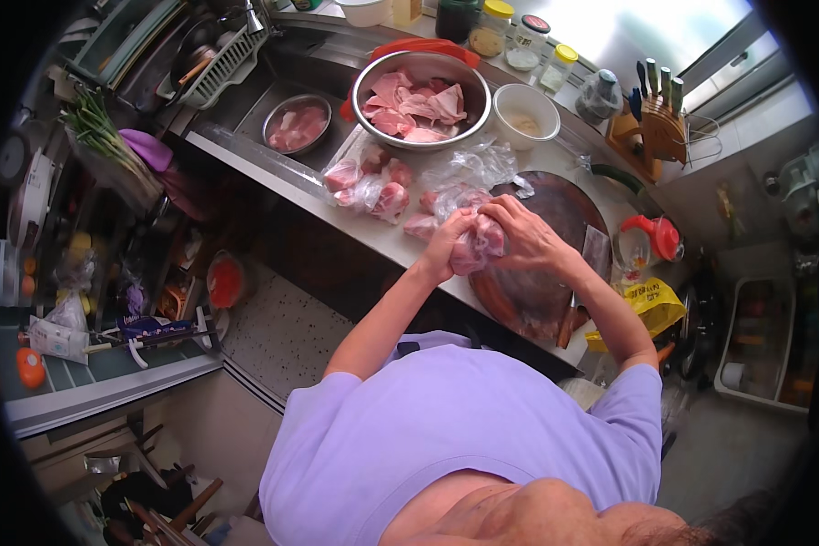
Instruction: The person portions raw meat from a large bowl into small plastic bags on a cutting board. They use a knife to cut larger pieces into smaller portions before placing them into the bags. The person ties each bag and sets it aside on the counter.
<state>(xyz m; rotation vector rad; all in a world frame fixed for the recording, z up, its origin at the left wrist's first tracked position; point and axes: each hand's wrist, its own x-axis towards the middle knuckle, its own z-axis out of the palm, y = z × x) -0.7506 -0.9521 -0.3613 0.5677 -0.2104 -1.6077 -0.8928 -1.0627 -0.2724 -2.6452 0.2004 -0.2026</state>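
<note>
Both my left hand and my right hand grip a clear plastic bag of raw meat above the counter's front edge. The bag's film is pulled tight around the meat, and my right fingers curl over its top. Just behind it lies another bagged portion of meat, partly hidden by my left hand. Several more bagged meat portions are grouped to the left. A steel bowl of raw meat slices stands farther back. Crumpled clear plastic bags lie between that bowl and my hands.
On the right, a cleaver rests on a round wooden chopping board. The sink holds a smaller bowl of meat. Beside the large bowl is a white plastic tub. A knife block and lidded jars line the windowsill.
</note>
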